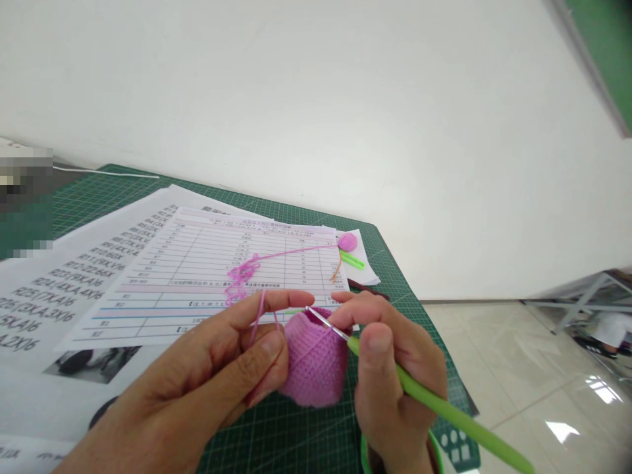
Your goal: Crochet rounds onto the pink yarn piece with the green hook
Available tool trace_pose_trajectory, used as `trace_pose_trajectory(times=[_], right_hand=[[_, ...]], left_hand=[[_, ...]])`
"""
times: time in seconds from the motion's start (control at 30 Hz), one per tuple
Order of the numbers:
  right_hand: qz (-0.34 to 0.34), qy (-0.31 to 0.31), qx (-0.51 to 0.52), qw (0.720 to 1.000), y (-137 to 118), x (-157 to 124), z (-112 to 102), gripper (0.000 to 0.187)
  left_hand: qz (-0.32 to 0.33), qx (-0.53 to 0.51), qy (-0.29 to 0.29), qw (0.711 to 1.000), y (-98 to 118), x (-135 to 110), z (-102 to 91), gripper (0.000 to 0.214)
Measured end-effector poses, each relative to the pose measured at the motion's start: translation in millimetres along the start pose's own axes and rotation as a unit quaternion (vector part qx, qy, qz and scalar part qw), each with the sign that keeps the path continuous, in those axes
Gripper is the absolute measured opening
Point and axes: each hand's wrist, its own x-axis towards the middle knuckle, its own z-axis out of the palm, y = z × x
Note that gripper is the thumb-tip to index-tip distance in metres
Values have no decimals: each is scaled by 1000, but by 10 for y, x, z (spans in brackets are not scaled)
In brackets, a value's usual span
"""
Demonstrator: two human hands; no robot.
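A pink crocheted piece (316, 365), shaped like a small cup, is held up in front of me. My left hand (222, 368) pinches its left edge between thumb and fingers, with pink yarn (261, 309) looped over the stretched index finger. In my right hand (399, 368) is a crochet hook (439, 408) with a green handle and a silver shaft. The hook's metal tip lies at the upper rim of the piece, close to my left index fingertip. Some light green shows at that rim, partly hidden.
Printed sheets (207, 237) cover much of the green cutting mat (316, 214). Loose pink yarn (241, 273) lies on them and runs to a small pink ball (347, 243) beside green clips (351, 259). A white wall (345, 131) stands behind the mat; tiled floor (518, 382) is at right.
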Motion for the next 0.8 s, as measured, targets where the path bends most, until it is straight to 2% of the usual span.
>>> trace_pose_trajectory(times=[0.1, 0.2, 0.33, 0.53, 0.73, 0.8], right_hand=[[106, -9, 43, 993, -2, -8, -1, 34], [159, -15, 71, 985, 5, 11, -7, 38], [181, -24, 113, 977, 13, 36, -17, 41], [190, -31, 152, 969, 24, 18, -22, 41], [211, 0, 206, 955, 13, 44, -28, 42], [218, 15, 230, 948, 5, 45, -35, 43]], left_hand=[[14, -35, 5, 999, 94, 46, 35, 53], [17, -57, 7, 998, 127, 73, 26, 51], [32, -53, 27, 998, 82, 57, -33, 45], [73, 42, 36, 996, 49, 4, -68, 38], [84, 25, 44, 995, 118, 62, -98, 33], [73, -18, 43, 996, 172, 70, -117, 37]])
